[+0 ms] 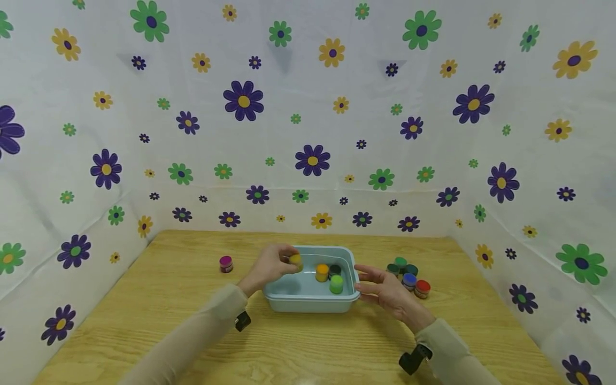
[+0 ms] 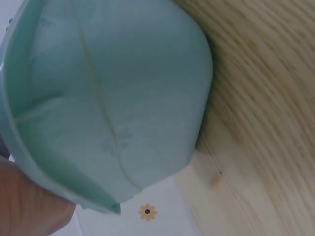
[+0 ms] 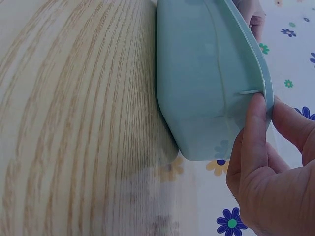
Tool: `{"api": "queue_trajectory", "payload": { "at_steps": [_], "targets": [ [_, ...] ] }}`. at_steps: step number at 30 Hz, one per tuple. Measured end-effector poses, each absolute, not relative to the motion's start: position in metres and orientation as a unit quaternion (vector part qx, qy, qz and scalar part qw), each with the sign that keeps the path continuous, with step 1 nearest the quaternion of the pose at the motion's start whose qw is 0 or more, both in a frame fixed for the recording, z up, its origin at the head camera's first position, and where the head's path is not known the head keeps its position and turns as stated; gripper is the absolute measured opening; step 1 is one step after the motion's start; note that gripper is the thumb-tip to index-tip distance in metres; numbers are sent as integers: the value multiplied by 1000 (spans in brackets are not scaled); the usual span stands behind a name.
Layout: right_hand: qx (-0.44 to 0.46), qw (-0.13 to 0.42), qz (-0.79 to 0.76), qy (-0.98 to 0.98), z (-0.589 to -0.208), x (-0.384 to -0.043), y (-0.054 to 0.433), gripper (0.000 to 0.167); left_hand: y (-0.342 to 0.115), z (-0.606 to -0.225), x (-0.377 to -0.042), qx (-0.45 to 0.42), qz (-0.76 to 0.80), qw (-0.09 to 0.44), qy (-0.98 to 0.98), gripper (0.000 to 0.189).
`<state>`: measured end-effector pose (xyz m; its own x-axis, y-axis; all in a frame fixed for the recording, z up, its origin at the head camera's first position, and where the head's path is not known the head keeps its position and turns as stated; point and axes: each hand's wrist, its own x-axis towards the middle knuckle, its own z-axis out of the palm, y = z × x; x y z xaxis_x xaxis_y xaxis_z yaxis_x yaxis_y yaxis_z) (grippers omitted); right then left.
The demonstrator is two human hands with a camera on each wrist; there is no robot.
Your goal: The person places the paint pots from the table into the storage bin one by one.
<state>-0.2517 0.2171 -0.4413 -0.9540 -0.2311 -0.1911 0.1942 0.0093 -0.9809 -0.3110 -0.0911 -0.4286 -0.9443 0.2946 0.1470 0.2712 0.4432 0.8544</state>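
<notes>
A pale blue plastic tub (image 1: 308, 306) sits on the table in front of me, with orange (image 1: 322, 273), black (image 1: 334, 271) and light green (image 1: 336, 284) paint jars inside. Over its left side, my left hand (image 1: 270, 264) pinches a yellow paint jar (image 1: 297, 262) between thumb and fingers. In the left wrist view the tub wall (image 2: 142, 98) hides most of that hand (image 2: 37, 201). My right hand (image 1: 389, 293) holds the tub's right rim; the right wrist view shows the thumb above and fingers (image 3: 255, 128) below the lip.
To the right of the tub, behind my right hand, stands a cluster of paint jars, among them blue (image 1: 409, 281) and red (image 1: 422, 289). A magenta jar (image 1: 226, 263) stands alone at the left. Flower-printed cloth (image 1: 308, 107) encloses the wooden table (image 1: 192, 315) at the back and sides.
</notes>
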Motion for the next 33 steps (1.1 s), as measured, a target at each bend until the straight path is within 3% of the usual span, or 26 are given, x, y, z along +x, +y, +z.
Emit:
{"api": "queue_trajectory", "payload": {
  "at_steps": [16, 33],
  "targets": [
    [-24, 159, -709, 687, -440, -250, 218, 66, -60, -435, -302, 212, 452, 76, 863, 38],
    [-28, 154, -706, 691, -441, -251, 218, 66, -38, -445, -309, 227, 389, 82, 889, 39]
  ]
}}
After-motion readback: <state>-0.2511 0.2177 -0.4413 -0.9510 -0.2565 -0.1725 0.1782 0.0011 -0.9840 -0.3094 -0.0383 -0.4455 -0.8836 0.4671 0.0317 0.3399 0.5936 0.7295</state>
